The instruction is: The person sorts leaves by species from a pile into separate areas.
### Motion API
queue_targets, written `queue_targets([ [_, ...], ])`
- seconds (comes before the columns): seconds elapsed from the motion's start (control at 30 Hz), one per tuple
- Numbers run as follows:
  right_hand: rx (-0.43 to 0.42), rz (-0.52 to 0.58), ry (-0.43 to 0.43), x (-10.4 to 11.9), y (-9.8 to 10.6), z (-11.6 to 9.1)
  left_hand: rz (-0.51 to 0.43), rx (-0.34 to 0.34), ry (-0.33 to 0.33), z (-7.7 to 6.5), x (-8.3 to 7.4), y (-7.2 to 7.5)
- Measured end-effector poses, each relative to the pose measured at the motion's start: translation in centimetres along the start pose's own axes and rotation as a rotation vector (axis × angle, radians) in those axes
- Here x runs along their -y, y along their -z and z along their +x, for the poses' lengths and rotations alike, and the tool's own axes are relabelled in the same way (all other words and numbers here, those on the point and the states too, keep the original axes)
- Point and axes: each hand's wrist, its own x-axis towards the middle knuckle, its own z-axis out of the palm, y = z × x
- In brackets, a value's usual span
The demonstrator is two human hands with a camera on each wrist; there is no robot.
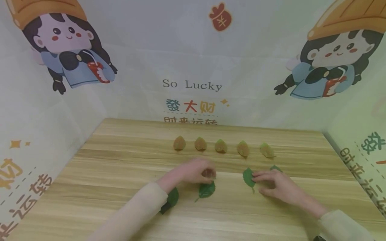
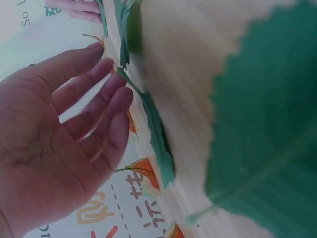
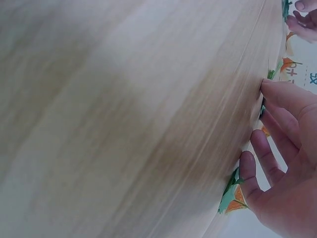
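Note:
In the head view my left hand (image 1: 197, 170) is over a toothed green leaf (image 1: 207, 190), fingertips right at its upper edge. The left wrist view shows these fingers loosely bent, with nothing between them and the thumb. Toward the right, my right hand (image 1: 280, 187) touches the edge of another green leaf (image 1: 248, 177) with extended fingertips. Its thumb is apart from the leaf. Behind this hand a further green leaf (image 1: 275, 168) is partly hidden. By the left sleeve, one more green leaf (image 1: 173, 196) is partly covered.
Several orange-brown leaves (image 1: 221, 146) lie in a row toward the back of the wooden table (image 1: 126, 147). Printed white cloth (image 1: 135, 73) stands behind the table and along both sides.

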Motion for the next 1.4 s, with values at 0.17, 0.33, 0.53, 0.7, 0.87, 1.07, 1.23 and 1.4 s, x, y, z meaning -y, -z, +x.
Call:
queue_targets([
  [0.17,-0.004,-0.009,0.003,0.1,0.1,0.0,0.038,-0.04,0.044,-1.6,-0.3,-0.2],
  [0.33,0.016,0.019,0.003,0.0,0.1,0.0,0.112,-0.044,0.097,-2.3,-1.0,-0.7],
  [0.53,0.021,0.029,0.005,-0.1,0.1,0.0,0.143,-0.062,0.138,-2.5,-1.6,-1.3],
  [0.7,0.019,0.019,0.002,-0.1,0.0,-0.1,0.124,-0.076,0.154,-2.3,-1.6,-1.4],
  [0.87,0.025,0.015,-0.005,-0.1,0.0,-0.1,0.089,-0.117,0.173,-1.8,-1.2,-1.0],
  [1.07,0.03,0.017,-0.012,0.1,0.1,0.0,0.084,-0.178,0.204,-1.7,-0.7,-0.5],
  [1.23,0.025,0.025,-0.022,0.2,0.1,-0.1,0.101,-0.206,0.223,-1.7,-0.2,-0.4],
  [1.4,0.018,0.013,-0.021,0.2,0.2,-0.1,0.071,-0.228,0.232,-1.5,0.0,-0.2],
])
